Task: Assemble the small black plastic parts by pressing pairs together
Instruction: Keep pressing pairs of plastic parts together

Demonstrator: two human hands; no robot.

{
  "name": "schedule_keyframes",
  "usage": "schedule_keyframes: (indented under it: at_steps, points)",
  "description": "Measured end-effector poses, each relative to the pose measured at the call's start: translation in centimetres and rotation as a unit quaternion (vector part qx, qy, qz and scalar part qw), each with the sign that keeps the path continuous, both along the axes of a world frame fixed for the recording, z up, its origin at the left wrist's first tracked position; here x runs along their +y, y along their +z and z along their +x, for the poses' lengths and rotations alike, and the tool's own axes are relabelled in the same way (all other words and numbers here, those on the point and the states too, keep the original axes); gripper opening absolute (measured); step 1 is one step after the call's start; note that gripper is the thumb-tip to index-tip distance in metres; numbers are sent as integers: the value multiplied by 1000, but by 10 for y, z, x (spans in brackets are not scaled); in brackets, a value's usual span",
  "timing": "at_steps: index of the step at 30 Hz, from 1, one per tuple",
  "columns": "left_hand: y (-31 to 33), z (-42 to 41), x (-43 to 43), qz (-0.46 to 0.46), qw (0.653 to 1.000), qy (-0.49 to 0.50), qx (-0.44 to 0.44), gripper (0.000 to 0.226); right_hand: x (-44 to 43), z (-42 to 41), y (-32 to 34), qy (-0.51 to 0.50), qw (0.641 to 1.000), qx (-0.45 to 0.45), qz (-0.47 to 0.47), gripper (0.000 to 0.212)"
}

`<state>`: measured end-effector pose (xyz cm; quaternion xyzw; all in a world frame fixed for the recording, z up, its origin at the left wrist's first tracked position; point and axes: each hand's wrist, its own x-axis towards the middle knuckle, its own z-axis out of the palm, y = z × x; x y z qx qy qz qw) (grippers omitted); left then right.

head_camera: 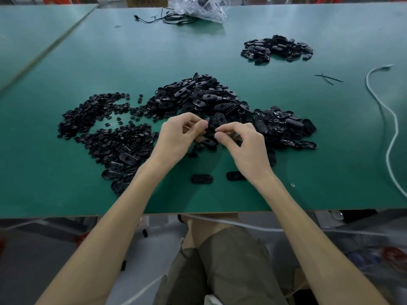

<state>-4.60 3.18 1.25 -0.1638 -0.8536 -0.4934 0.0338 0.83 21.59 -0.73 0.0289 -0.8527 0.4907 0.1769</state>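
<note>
While both hands meet above the green table (pixel 66 62), the left hand (pixel 179 138) pinches a small black part (pixel 209 124) between thumb and forefinger. The right hand (pixel 243 147) pinches its other end, fingers curled. Oval-shell pile (pixel 198 95) lies just behind; small round pieces (pixel 103 128) heaped left.

**Head view.** A wide-angle camera worn on the person's head looks forward and steeply down over the green table (pixel 66 190), from the person's own side. The near table edge crosses the lower third of the frame; beneath it the lap (pixel 220 260) and the floor (pixel 33 249) show. The far edge runs along the top margin. The left hand (pixel 176 137) and right hand (pixel 244 146) meet near frame centre, close to the lens.
</note>
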Motion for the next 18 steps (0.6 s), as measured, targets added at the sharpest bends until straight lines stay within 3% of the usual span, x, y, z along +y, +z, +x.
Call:
schedule_keyframes:
  at_steps: [7,14,18]
  points:
    - [-2,2,-15,-186,982,-27,-11,13,1,-4,-2,-25,999,-6,-47,12]
    - [-8,4,-5,-214,976,-20,47,10,1,-4,-3,-24,998,1,-56,7]
    - [-10,3,-4,-173,982,15,69,8,0,-4,-2,-30,998,-6,-64,9]
